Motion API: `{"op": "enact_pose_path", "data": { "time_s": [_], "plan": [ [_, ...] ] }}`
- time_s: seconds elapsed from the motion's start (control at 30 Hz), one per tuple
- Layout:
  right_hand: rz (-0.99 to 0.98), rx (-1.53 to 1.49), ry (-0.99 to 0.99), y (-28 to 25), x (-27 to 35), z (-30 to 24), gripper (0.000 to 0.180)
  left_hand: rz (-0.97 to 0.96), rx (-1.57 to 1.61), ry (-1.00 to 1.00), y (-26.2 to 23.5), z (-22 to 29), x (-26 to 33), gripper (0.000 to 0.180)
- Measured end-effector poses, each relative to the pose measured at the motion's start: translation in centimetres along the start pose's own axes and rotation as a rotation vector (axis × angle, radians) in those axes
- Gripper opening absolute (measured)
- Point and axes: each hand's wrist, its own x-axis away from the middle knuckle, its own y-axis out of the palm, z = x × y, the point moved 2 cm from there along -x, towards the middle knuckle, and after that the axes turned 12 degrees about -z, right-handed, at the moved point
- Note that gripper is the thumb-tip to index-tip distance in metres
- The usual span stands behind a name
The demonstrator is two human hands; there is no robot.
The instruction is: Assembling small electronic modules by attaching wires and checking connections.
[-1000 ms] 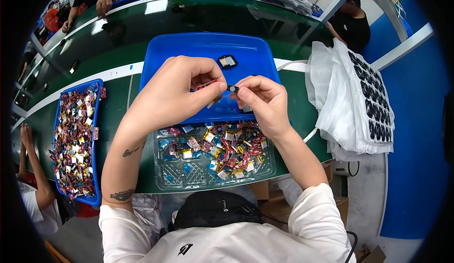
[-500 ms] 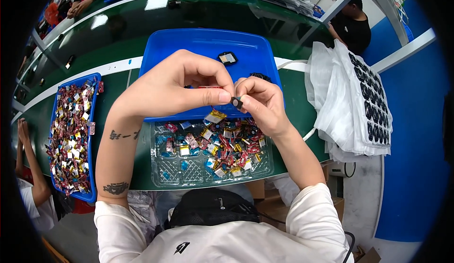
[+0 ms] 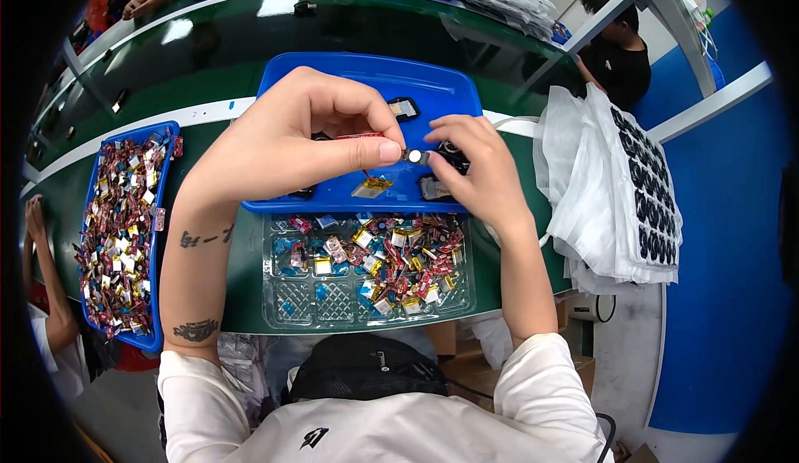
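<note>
My left hand (image 3: 312, 134) pinches a small red circuit board (image 3: 354, 136) between thumb and fingers above the blue tray (image 3: 291, 70). A flat battery (image 3: 372, 187) with yellow edges hangs below it on a wire. At the board's right end, by the left thumb tip, sits a small dark part with a round white face (image 3: 414, 156). Just right of that, my right hand (image 3: 485, 176) has thumb and fingers spread, the thumb tip close beside the round part. Whether the thumb touches it I cannot tell. Several black casings (image 3: 404, 108) lie in the tray, partly behind my hands.
Nearer me, a clear compartmented plastic tray (image 3: 279, 301) holds several boards with batteries. A blue bin (image 3: 156, 330) heaped with more stands left. White sheets (image 3: 574, 180) with black parts are stacked right. Other people sit around the green bench (image 3: 250, 296).
My right fingers have come off the small round part and spread apart. Both hands have risen slightly away from me, and the hanging battery now shows over the blue tray.
</note>
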Motion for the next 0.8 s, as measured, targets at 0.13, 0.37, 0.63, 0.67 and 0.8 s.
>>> {"op": "enact_pose_path", "data": {
  "time_s": [0.13, 0.37, 0.63, 0.67, 0.8],
  "plan": [
    [-0.11, 0.13, 0.285, -0.5, 0.6, 1.7, 0.032, 0.034, -0.017, -0.049, 0.5, 0.3, -0.5, 0.014],
    [0.1, 0.145, 0.307, 1.0, 0.5, 4.3, 0.023, 0.064, -0.111, -0.086, 1.1, -0.8, -0.5, 0.014],
    [-0.015, -1.061, 0.326, 2.4, 0.0, 0.5, 0.027, 0.153, -0.33, -0.142, 2.2, -2.4, -1.4, 0.012],
    [-0.046, -1.077, 0.334, 2.7, 0.0, 0.1, 0.028, 0.188, -0.418, -0.12, 2.2, -2.6, -1.4, 0.013],
    [-0.109, -1.114, 0.315, 3.3, 0.1, -0.6, 0.033, 0.236, -0.596, -0.12, 2.6, -3.5, -2.0, 0.013]
  ]
}}
